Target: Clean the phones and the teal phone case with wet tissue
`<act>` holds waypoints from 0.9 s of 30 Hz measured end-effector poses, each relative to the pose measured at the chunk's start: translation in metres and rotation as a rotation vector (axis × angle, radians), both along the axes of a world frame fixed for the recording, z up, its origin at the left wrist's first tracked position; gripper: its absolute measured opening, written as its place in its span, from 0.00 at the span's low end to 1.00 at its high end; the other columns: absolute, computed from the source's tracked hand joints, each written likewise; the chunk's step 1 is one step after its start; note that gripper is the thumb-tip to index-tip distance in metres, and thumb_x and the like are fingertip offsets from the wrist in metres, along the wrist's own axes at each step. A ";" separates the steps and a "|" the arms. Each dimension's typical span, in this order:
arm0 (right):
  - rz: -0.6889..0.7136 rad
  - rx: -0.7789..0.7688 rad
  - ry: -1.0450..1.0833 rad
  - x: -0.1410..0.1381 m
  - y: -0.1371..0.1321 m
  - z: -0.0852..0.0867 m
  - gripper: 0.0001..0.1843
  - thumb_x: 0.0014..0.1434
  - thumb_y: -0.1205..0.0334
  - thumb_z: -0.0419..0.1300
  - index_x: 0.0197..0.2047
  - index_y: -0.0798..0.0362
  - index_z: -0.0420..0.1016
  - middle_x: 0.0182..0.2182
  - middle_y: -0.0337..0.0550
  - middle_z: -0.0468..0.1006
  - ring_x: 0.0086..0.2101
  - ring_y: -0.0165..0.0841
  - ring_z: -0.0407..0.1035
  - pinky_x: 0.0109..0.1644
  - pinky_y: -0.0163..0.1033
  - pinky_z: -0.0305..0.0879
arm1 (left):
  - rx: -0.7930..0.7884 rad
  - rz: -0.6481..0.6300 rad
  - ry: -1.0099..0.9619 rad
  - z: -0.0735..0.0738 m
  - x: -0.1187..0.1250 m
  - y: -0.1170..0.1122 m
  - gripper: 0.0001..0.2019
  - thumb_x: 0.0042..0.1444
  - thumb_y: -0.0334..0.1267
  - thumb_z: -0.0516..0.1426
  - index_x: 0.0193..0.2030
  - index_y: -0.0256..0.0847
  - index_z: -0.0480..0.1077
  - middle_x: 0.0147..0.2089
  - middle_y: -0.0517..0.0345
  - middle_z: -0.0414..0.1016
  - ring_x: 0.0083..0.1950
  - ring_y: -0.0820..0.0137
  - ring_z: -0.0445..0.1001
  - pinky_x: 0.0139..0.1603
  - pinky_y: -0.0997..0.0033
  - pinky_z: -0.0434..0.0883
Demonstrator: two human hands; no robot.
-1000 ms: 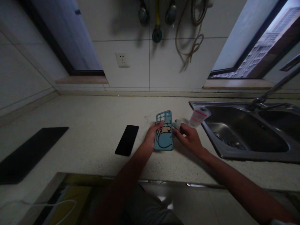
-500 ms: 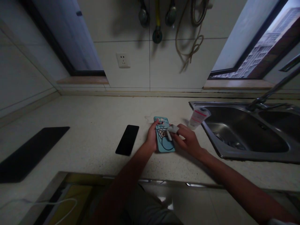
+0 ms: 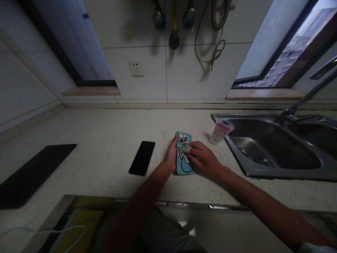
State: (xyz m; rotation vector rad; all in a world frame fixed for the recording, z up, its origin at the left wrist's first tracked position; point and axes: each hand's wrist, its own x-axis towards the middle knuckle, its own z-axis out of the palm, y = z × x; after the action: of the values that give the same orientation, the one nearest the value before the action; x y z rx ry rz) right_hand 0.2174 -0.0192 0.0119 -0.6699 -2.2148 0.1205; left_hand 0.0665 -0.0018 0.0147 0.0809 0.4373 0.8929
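Observation:
A light-blue phone case (image 3: 185,168) with a cartoon print lies on the counter, its printed back facing up. Whether a phone sits inside it, I cannot tell. My left hand (image 3: 171,154) grips its left edge, thumb near the upper corner. Pinched in my right hand (image 3: 205,156) is a small white tissue (image 3: 186,149), pressed on the middle of the case and covering part of the print. To the left of my left hand, a black phone (image 3: 142,158) rests flat on the counter.
A clear plastic cup (image 3: 220,132) with red print stands tilted-looking by the steel double sink (image 3: 247,174) on the right. A black mat (image 3: 39,172) lies at far left on the pale counter (image 3: 105,133). A white cable (image 3: 71,227) hangs below the front edge.
My right hand has shifted slightly left over the case with the tissue. The case now stands straighter, less slanted, under my left hand. The view has moved a little.

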 end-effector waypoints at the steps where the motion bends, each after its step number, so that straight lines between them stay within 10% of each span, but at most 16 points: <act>1: 0.002 -0.002 -0.001 0.000 0.000 0.000 0.09 0.67 0.66 0.55 0.43 0.51 0.77 0.43 0.51 0.79 0.44 0.40 0.72 0.46 0.47 0.73 | 0.002 -0.001 0.002 0.000 0.000 0.000 0.24 0.63 0.57 0.54 0.33 0.35 0.74 0.22 0.58 0.70 0.17 0.76 0.62 0.22 0.76 0.63; 19: -0.006 -0.011 -0.033 -0.001 0.001 0.001 0.10 0.68 0.63 0.54 0.41 0.52 0.78 0.43 0.51 0.79 0.43 0.39 0.72 0.46 0.47 0.74 | 0.023 0.028 0.048 0.008 0.000 -0.002 0.24 0.64 0.55 0.53 0.28 0.36 0.72 0.22 0.56 0.71 0.19 0.75 0.66 0.23 0.76 0.66; 27: 0.082 0.001 -0.053 -0.001 -0.004 0.004 0.09 0.67 0.65 0.54 0.40 0.53 0.77 0.43 0.53 0.79 0.45 0.39 0.73 0.49 0.48 0.75 | 0.045 -0.017 0.100 0.002 -0.004 -0.002 0.27 0.63 0.59 0.52 0.41 0.33 0.78 0.32 0.48 0.79 0.27 0.66 0.75 0.31 0.67 0.73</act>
State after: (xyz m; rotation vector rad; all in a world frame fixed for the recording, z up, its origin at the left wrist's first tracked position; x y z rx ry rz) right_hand 0.2161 -0.0237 0.0157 -0.5883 -2.2939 0.1445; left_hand 0.0629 -0.0037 0.0164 0.1705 0.5089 0.8849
